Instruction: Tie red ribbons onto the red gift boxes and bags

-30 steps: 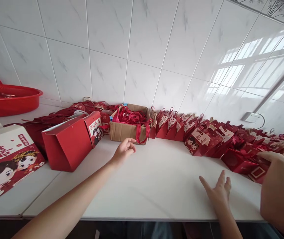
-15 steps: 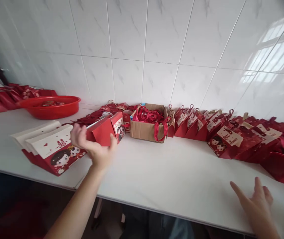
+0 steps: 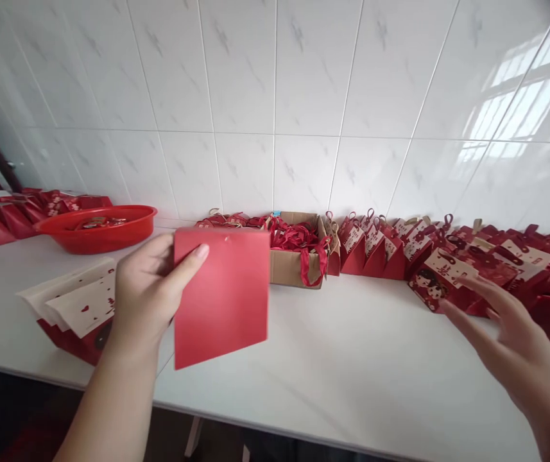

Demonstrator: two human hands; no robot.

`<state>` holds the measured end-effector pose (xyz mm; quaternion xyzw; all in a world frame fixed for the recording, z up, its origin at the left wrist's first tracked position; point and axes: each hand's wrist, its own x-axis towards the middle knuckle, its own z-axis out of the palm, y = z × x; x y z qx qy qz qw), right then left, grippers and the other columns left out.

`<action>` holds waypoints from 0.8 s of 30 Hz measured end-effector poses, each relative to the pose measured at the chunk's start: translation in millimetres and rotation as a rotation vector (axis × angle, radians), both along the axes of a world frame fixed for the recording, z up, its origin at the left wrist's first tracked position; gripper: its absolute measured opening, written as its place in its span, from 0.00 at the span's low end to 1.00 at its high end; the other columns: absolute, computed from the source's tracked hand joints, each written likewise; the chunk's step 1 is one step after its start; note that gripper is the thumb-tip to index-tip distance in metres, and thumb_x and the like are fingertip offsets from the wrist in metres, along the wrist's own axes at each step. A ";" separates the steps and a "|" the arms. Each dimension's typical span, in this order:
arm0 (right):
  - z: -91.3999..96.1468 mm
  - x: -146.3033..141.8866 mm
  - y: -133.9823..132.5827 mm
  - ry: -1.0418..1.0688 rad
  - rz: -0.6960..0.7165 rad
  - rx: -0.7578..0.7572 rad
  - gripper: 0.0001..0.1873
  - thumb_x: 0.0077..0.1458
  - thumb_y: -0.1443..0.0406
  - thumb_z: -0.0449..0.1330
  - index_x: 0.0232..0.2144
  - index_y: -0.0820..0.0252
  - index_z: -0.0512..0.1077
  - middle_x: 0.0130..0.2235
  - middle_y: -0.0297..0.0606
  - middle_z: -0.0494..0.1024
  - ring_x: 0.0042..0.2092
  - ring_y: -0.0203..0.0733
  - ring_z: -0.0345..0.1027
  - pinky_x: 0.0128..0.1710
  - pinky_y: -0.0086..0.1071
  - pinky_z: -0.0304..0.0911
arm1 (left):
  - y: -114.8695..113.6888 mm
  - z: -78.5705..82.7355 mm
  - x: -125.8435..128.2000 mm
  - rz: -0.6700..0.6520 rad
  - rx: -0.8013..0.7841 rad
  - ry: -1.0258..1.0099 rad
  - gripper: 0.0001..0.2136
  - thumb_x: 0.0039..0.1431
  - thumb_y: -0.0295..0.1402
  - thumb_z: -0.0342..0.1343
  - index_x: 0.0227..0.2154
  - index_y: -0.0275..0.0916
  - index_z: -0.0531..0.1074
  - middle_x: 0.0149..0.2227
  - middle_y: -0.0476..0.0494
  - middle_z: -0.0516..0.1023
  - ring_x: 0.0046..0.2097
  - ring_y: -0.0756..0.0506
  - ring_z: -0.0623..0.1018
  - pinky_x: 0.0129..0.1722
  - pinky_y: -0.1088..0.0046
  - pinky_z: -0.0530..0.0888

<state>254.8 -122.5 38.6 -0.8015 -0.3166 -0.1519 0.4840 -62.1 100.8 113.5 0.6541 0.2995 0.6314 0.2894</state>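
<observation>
My left hand (image 3: pixel 152 282) grips a red gift box (image 3: pixel 224 295) above the table, its thumb pressed on the plain red side that faces me. Behind that wrist stand white-and-red gift boxes (image 3: pixel 79 308) with a printed cartoon face, partly hidden by my arm. On the right, my right hand (image 3: pixel 510 340) hovers over the table with fingers apart and nothing in it. Just beyond its fingertips sit finished-looking red gift boxes with ribbon loops (image 3: pixel 448 276).
A cardboard box of red ribbons (image 3: pixel 298 263) stands against the tiled wall (image 3: pixel 246 77), partly behind the held box. A red basin (image 3: pixel 101 240) with small packets is at the left, near more red boxes (image 3: pixel 9 215). The white table (image 3: pixel 332 359) runs across.
My left hand has turned the red box so its plain side faces me and brought it closer. My right hand has risen and moved further over the table, still open.
</observation>
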 end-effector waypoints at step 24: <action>72.7 -60.5 184.0 0.271 0.806 0.857 0.07 0.53 0.63 0.63 0.33 0.54 0.68 0.35 0.31 0.73 0.34 0.35 0.70 0.33 0.33 0.70 | 50.9 25.2 152.3 -0.583 0.022 -0.074 0.12 0.63 0.44 0.49 0.36 0.42 0.70 0.34 0.48 0.76 0.40 0.43 0.79 0.36 0.68 0.77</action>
